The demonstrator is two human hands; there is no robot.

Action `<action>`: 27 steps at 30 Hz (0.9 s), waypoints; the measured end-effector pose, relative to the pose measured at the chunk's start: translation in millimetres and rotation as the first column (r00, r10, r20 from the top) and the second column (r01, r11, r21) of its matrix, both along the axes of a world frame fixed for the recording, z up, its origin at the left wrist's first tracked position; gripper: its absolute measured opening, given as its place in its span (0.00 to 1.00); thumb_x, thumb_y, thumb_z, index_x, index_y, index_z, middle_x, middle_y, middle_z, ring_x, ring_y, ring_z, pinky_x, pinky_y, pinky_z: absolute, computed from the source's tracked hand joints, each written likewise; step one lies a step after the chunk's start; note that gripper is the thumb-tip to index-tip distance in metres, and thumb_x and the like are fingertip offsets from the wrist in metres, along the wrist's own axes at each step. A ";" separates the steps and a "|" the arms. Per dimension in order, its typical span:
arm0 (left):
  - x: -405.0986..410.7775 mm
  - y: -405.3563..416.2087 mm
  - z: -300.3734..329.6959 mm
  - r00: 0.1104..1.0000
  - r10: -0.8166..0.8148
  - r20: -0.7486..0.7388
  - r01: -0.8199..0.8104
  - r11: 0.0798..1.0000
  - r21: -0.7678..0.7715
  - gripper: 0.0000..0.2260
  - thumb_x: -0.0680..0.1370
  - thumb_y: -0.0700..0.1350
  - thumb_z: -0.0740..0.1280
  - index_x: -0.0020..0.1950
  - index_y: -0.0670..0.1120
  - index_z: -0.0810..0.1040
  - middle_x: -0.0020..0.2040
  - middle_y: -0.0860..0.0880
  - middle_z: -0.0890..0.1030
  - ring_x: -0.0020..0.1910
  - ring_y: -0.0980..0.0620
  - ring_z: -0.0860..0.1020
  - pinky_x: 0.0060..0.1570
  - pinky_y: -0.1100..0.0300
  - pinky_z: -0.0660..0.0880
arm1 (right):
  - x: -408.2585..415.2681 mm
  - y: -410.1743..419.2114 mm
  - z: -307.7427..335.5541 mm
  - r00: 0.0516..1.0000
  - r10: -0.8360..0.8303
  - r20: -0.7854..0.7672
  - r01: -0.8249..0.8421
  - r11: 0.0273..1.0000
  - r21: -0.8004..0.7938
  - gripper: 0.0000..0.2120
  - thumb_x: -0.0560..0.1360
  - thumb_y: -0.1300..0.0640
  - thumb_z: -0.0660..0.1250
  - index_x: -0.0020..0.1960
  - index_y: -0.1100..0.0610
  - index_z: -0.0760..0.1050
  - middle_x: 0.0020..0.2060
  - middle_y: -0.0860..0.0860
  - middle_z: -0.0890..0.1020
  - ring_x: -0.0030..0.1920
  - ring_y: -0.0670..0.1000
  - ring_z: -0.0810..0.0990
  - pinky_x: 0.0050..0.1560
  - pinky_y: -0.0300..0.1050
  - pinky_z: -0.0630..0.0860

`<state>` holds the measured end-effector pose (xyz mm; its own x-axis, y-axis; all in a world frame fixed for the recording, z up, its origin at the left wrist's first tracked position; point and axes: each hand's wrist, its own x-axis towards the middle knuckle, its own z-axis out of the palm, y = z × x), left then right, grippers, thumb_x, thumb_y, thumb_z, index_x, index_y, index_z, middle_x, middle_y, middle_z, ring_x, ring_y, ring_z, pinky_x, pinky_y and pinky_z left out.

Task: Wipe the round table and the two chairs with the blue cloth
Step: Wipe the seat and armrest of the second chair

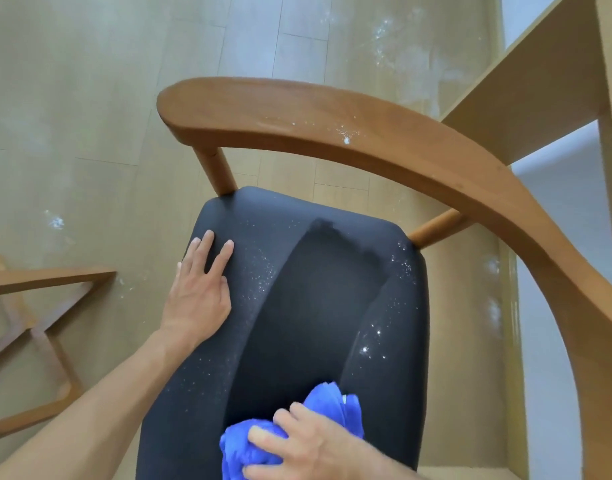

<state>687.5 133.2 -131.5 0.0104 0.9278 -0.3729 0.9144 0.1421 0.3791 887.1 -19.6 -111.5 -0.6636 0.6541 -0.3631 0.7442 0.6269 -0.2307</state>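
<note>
**Cloth at the near edge of the seat, one clean stripe behind it**

Nearest me, my right hand (308, 441) has its fingers curled over the bunched blue cloth (335, 407), pressing it down on the front of the black seat (318, 306). I keep it wadded so it gathers the white specks rather than spreading them. Ahead of the cloth a darker, clean band runs up the middle of the cushion, with dusty strips either side, so I judge this chair partly wiped. Further out, my left hand (200, 289) lies flat on the seat's left edge, fingers straight and slightly spread, holding nothing; I take it to be steadying the chair. Beyond, the curved wooden backrest (332, 129) carries white flecks. Farthest is the speckled floor (89, 98).
</note>
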 end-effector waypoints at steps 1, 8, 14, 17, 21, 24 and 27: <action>0.8 -0.5 -0.7 1.000 -0.002 -0.004 0.002 1.000 0.009 0.27 0.79 0.38 0.58 0.78 0.50 0.58 0.79 0.48 0.49 0.78 0.47 0.46 0.75 0.45 0.53 | 18.4 3.1 -5.9 0.992 0.090 -0.087 -0.082 0.992 0.097 0.11 0.75 0.35 0.58 0.48 0.36 0.77 0.38 0.40 0.74 0.30 0.44 0.70 0.34 0.36 0.57; 6.5 -3.8 -4.0 0.999 0.017 -0.050 -0.014 0.999 0.051 0.27 0.78 0.37 0.58 0.77 0.48 0.58 0.79 0.46 0.51 0.78 0.46 0.48 0.74 0.44 0.53 | 131.4 132.4 -10.1 0.966 -0.164 -0.201 0.224 0.918 0.326 0.26 0.60 0.69 0.69 0.57 0.53 0.82 0.55 0.62 0.80 0.38 0.62 0.78 0.37 0.51 0.76; 4.3 -1.6 -2.4 0.999 0.023 -0.041 -0.022 0.999 0.025 0.27 0.79 0.37 0.56 0.78 0.50 0.57 0.79 0.48 0.49 0.78 0.47 0.46 0.75 0.46 0.51 | 153.6 150.2 -19.1 0.711 -0.667 -0.224 0.703 0.657 0.274 0.29 0.65 0.71 0.69 0.65 0.56 0.77 0.63 0.59 0.75 0.49 0.65 0.74 0.48 0.58 0.74; 3.8 -1.0 -1.8 0.999 0.030 -0.025 -0.030 1.000 0.007 0.27 0.80 0.38 0.56 0.77 0.51 0.56 0.79 0.49 0.48 0.78 0.49 0.45 0.75 0.47 0.50 | 139.9 144.0 -22.4 0.574 -0.759 -0.307 0.819 0.534 0.208 0.28 0.67 0.69 0.68 0.66 0.55 0.75 0.64 0.57 0.73 0.53 0.63 0.73 0.54 0.56 0.73; 1.6 2.7 1.1 0.999 0.030 -0.016 -0.031 0.999 -0.022 0.26 0.80 0.38 0.56 0.77 0.51 0.57 0.79 0.50 0.48 0.77 0.50 0.45 0.75 0.47 0.52 | 111.5 127.4 -14.3 0.472 -0.820 -0.325 0.882 0.444 0.161 0.28 0.64 0.69 0.69 0.64 0.58 0.76 0.61 0.61 0.73 0.50 0.65 0.75 0.50 0.57 0.76; 3.3 3.7 3.7 0.999 0.030 -0.026 -0.031 0.999 -0.038 0.26 0.80 0.39 0.56 0.77 0.52 0.56 0.79 0.50 0.48 0.77 0.50 0.45 0.74 0.47 0.53 | 66.6 73.7 -5.5 0.595 -0.759 -0.263 0.803 0.573 0.164 0.29 0.58 0.67 0.72 0.59 0.57 0.79 0.58 0.63 0.76 0.40 0.63 0.76 0.41 0.52 0.78; 4.6 2.8 6.0 0.999 0.031 -0.040 -0.033 0.998 -0.056 0.26 0.80 0.39 0.56 0.78 0.52 0.55 0.79 0.49 0.47 0.77 0.49 0.45 0.74 0.46 0.54 | 24.1 9.5 -1.9 0.818 -0.544 -0.188 0.562 0.825 0.061 0.31 0.53 0.59 0.73 0.57 0.49 0.79 0.57 0.57 0.74 0.36 0.55 0.75 0.37 0.44 0.75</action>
